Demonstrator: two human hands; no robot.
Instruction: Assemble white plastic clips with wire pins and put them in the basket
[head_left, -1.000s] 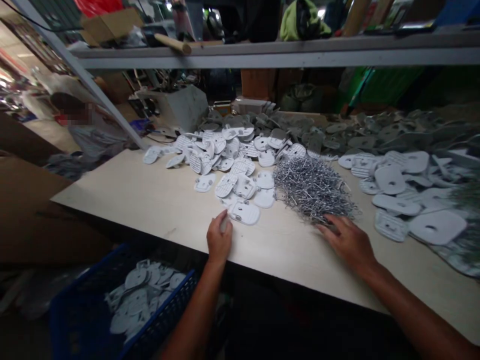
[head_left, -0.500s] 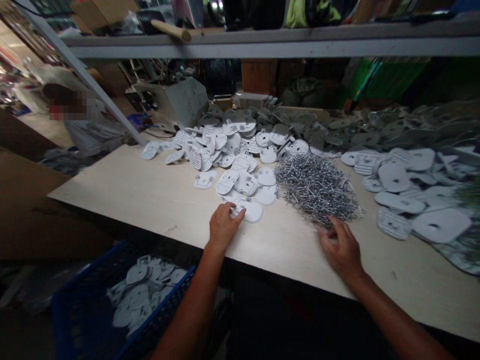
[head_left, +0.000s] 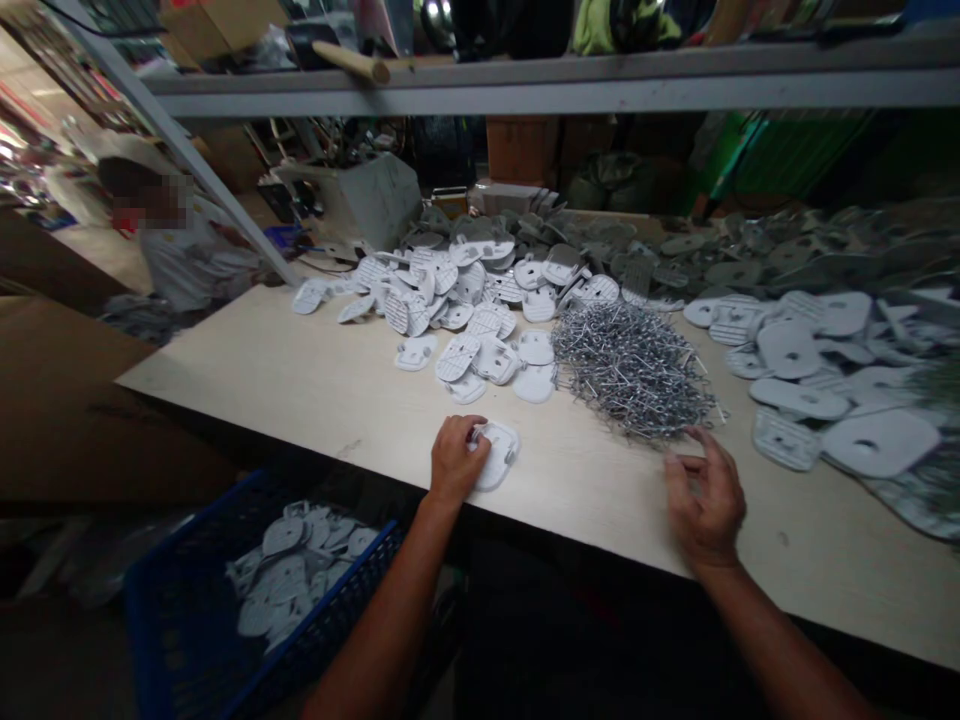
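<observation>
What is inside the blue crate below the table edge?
The blue crate holds a loose heap of white plastic plates, overlapping one another. Its near wall and the person's left forearm cover the right corner, and the floor under the heap is hidden.

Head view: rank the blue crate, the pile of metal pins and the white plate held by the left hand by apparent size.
1. blue crate, largest, though partly hidden behind the table.
2. pile of metal pins.
3. white plate gripped by the left hand, clearly smallest.
</observation>
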